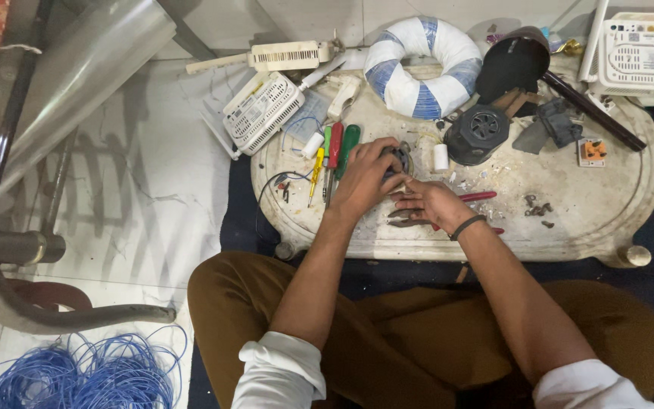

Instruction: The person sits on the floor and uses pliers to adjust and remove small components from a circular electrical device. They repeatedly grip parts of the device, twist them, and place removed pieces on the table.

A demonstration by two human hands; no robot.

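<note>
- L hand point(363, 180) on low white table point(584, 220), fingers curled tight round small dark round part point(399, 157), mid-table.
- R hand point(431, 203) just beside it, fingers spread flat over red-handled pliers point(472, 198); grip on them can't tell.
- Screwdrivers point(334, 151), red, green, yellow, just L of hands.
- White tape roll point(440, 157) near part.
- Blue-white wrapped ring point(422, 67) at far edge; white box w/ coloured label strip point(649, 51) far R.
- Orange-white socket point(592, 150) R side.
- Blue wire coil point(77, 375) on floor.

Blue-and-white striped ring point(422, 67); red-handled pliers point(472, 198)
</note>
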